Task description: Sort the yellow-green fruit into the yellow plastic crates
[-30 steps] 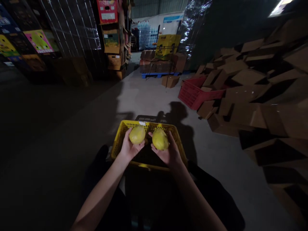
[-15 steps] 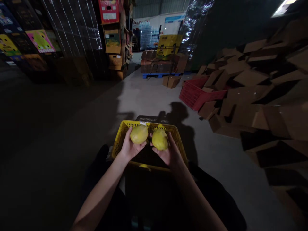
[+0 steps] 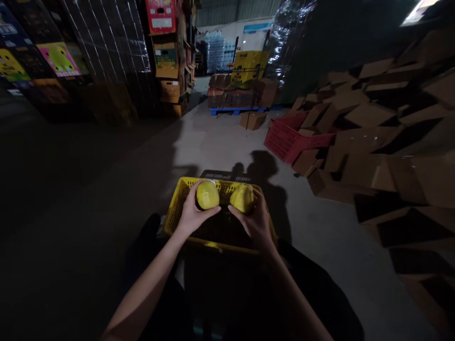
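My left hand [image 3: 194,213] is closed around a smooth, rounded yellow fruit [image 3: 208,195], thumb below it and fingers along its left side. A second yellow fruit [image 3: 242,199], lumpier and lemon-like, is gripped in my right hand [image 3: 255,218], whose fingers wrap its right side. The two fruits are side by side with a gap between them. Both are held over a yellow plastic crate [image 3: 174,208] with slotted walls, standing on the floor between my legs. Its inside is dark, and I cannot make out what lies at the bottom.
A red plastic crate [image 3: 284,140] and a heap of cardboard boxes [image 3: 369,147] lie to the right. Ahead, a blue pallet [image 3: 238,111] carries boxes. Stacked cartons [image 3: 169,90] and a dark wrapped stack [image 3: 106,38] stand at the left.
Both fruits have been turned in my hands, showing other sides. My thumbs have moved to the near side beneath them, and the fruits have shifted slightly right and upward.
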The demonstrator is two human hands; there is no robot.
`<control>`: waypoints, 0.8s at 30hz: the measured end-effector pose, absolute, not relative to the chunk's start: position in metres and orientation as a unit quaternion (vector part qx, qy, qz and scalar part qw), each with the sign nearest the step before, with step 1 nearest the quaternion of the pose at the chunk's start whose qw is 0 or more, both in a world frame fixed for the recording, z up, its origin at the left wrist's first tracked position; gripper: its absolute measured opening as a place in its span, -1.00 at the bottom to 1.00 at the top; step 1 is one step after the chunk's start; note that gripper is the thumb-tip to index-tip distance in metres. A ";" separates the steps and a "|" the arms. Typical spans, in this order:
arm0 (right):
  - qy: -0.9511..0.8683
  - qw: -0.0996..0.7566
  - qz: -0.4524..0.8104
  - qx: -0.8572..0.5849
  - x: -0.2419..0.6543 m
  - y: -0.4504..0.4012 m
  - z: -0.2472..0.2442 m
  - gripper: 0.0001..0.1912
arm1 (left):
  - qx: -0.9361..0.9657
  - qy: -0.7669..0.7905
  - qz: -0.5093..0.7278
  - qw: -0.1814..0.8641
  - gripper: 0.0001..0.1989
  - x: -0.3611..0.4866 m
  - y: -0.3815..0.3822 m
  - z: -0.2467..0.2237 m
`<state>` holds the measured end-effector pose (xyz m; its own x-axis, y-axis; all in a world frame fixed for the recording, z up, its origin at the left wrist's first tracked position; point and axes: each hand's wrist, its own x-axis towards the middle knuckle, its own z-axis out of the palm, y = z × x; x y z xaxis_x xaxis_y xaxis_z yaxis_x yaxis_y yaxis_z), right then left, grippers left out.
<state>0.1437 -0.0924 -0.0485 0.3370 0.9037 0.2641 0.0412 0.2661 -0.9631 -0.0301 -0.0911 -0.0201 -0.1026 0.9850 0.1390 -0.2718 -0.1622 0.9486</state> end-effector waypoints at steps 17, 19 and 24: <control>-0.496 0.610 0.343 -0.514 0.141 -0.092 -0.055 -0.30 | 0.357 0.339 0.578 0.651 -0.22 -0.031 -0.099 -0.013; -0.475 0.630 0.362 -0.496 0.139 -0.094 -0.050 -0.32 | 0.317 0.330 0.553 0.696 -0.26 -0.033 -0.096 -0.021; -0.439 0.639 0.455 -0.438 0.143 -0.097 -0.039 -0.43 | 0.193 0.281 0.520 0.783 -0.53 -0.037 -0.085 -0.033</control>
<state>0.1430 -0.0967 -0.0391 0.2018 0.9659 0.1624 -0.1968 0.2024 -0.9593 -0.0366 -0.0850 -0.0330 0.3009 0.9233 -0.2386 -0.7065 0.3838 0.5945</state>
